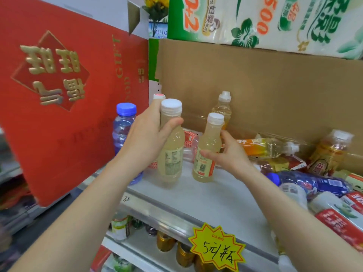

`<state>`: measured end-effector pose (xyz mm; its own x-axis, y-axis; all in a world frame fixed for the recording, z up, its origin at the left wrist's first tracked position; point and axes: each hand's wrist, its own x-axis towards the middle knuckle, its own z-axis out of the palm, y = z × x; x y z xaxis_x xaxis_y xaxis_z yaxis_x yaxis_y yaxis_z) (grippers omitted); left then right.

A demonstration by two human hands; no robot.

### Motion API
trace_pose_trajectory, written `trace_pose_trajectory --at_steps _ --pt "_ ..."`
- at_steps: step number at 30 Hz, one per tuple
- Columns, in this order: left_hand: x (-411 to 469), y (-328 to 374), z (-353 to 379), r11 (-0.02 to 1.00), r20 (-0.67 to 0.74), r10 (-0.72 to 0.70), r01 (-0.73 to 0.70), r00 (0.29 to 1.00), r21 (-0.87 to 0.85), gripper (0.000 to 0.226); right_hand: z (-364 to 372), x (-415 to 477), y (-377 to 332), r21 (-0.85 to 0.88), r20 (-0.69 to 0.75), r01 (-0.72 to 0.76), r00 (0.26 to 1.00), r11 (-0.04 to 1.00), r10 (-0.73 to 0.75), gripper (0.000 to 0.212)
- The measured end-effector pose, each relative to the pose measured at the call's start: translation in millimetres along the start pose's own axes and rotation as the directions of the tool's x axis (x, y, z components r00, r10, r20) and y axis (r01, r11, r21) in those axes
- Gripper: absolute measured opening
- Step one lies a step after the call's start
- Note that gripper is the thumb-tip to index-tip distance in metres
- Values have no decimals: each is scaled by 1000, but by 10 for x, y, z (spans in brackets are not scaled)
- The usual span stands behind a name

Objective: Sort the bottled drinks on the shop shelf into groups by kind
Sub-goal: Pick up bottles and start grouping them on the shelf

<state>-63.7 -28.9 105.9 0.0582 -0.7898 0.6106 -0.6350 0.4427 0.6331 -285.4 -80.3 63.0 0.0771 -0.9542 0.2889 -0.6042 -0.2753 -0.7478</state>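
Note:
My left hand (146,137) grips a cloudy pale-yellow drink bottle (172,154) with a white cap, near its neck, just above the shelf. My right hand (227,154) is wrapped around a second bottle of the same cloudy drink (207,146), which stands on the grey shelf (206,195). Behind them stands a clear yellow tea bottle (223,108). A blue-capped water bottle (122,126) stands at the left, partly hidden by my left wrist. A heap of bottles lies at the right, among them an orange-labelled bottle (269,147) and a blue bottle (312,182).
A big red gift box (59,95) leans at the shelf's left end. A cardboard sheet (255,91) backs the shelf, with tissue packs (255,18) above. A yellow price tag (217,248) hangs on the shelf front; cans (167,242) stand on the shelf below.

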Motion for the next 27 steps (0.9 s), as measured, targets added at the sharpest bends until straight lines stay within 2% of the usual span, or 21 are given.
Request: trace_pose_trajectory --at_steps 6,10,13,15,17,19,22,24,27 --pt "-93 -129 42 997 -43 -73 75 996 30 45 324 211 -170 -11 87 106 991 994 -105 68" --pt "-99 -190 121 989 -105 -63 76 993 128 52 453 354 -217 -6 136 125 983 992 -123 74" --pt "-133 -188 178 981 -138 -43 68 989 183 53 294 446 -125 -126 293 139 951 982 -97 83" --pt "-174 -179 199 977 -174 -13 49 985 206 53 131 523 5 -345 410 195 911 918 -40 89" --pt "-196 -170 219 972 -203 17 31 979 233 54 59 569 144 -558 445 232 894 796 51 95" --pt "-211 -166 241 971 -220 29 25 975 239 55 121 577 261 -664 414 243 907 707 76 104" --pt "-228 -157 273 968 -239 29 32 971 249 59 246 591 358 -746 362 272 932 608 27 101" --pt "-242 -156 285 966 -245 14 50 969 255 63 241 616 363 -728 345 253 938 637 21 95" --pt "-273 -167 288 961 -250 4 66 968 268 68 81 642 288 -589 273 181 962 788 -16 73"
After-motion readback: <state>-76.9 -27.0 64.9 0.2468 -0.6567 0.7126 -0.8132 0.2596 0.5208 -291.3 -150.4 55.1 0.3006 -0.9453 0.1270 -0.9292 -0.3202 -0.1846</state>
